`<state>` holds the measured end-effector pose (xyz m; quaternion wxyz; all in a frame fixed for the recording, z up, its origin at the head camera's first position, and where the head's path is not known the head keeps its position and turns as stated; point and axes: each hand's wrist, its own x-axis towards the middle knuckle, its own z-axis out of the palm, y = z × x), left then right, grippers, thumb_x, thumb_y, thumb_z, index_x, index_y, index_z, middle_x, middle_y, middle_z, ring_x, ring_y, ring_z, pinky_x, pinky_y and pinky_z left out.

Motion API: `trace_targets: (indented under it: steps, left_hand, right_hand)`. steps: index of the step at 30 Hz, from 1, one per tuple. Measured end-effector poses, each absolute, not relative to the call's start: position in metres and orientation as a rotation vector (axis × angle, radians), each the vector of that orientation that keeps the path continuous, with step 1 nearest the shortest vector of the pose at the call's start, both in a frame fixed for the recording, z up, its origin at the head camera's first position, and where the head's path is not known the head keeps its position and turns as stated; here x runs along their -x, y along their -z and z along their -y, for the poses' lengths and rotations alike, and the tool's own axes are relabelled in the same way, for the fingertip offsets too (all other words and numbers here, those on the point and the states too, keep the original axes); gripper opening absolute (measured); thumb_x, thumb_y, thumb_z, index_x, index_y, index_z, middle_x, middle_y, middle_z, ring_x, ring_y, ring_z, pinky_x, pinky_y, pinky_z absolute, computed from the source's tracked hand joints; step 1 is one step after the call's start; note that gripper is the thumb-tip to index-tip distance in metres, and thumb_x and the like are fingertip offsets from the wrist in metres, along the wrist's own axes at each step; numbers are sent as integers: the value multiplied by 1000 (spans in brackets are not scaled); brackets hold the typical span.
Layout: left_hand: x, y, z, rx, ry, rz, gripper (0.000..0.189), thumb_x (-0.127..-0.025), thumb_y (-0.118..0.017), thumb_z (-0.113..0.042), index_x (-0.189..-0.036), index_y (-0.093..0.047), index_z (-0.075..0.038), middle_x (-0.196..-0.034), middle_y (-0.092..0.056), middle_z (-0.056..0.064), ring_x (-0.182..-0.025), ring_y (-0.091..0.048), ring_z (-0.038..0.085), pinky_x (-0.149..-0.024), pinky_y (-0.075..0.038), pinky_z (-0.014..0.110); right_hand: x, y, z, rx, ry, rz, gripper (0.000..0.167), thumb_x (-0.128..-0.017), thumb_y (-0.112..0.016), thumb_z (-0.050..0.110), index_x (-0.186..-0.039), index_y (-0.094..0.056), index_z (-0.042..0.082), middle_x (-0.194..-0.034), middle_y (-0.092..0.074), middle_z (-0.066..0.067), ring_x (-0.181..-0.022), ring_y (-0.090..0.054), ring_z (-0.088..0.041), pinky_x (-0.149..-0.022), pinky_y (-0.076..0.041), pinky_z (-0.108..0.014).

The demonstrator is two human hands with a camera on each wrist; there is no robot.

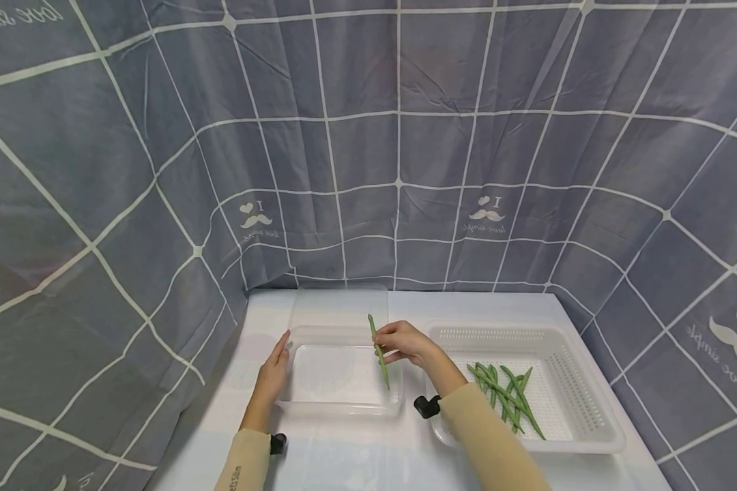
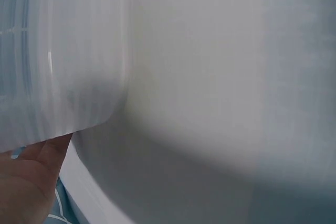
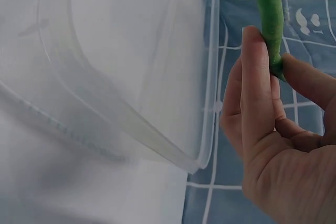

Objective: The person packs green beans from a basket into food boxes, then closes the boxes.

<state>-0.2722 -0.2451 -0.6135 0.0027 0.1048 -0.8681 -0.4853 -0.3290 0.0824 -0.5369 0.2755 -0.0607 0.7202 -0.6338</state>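
Note:
My right hand [image 1: 407,343] pinches a single green bean [image 3: 270,11] between thumb and fingertips, over the right end of a clear plastic container [image 1: 338,409]. The bean points upright and slightly tilted in the head view. On the container's other side, my left hand [image 1: 271,378] rests its extended fingers against the left wall. In the left wrist view, those fingers [image 2: 50,153] reach the container's edge, their tips partly hidden by it. Several more green beans [image 1: 510,395] lie crossed over one another in a white perforated basket [image 1: 589,389] to the right.
Behind the container lies a clear flat lid-like sheet [image 1: 338,303] on the white table [image 1: 344,464]. A grey checked curtain [image 1: 368,150] surrounds the table at the back and both sides. The basket's near-left edge sits under my right forearm.

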Motion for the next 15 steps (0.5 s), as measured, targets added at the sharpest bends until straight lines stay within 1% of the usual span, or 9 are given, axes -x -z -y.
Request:
trace_targets:
  steps: [4, 9, 15]
  left_hand:
    - [272, 613, 245, -332, 1522, 2720, 53, -117, -30, -31, -170, -27, -27, -172, -32, 19, -160, -25, 51, -129, -22, 70]
    - [271, 613, 246, -330, 1532, 2722, 53, -118, -30, -30, -170, -26, -27, -173, -30, 19, -160, -24, 50, -130, -21, 70]
    - [271, 613, 246, -322, 1530, 2717, 53, -117, -31, -30, -170, -27, -26, -173, -30, 19, -160, -24, 50, -130, -21, 70]
  right_hand:
    - [330, 542, -74, 145, 1672, -1942, 27, -103, -65, 7, -122, -67, -12, -96, -74, -12, -83, -75, -15, -71, -69, -30]
    - [331, 547, -66, 139, 1623, -1968, 30, -103, -65, 6, -124, -66, -14, -95, -74, -11, -80, -73, -12, -68, -68, -28]
    - [333, 553, -58, 121, 1563, -2002, 25, -102, -67, 7, -119, -69, -10, -98, -76, -15, -78, -74, -13, -66, -68, -28]
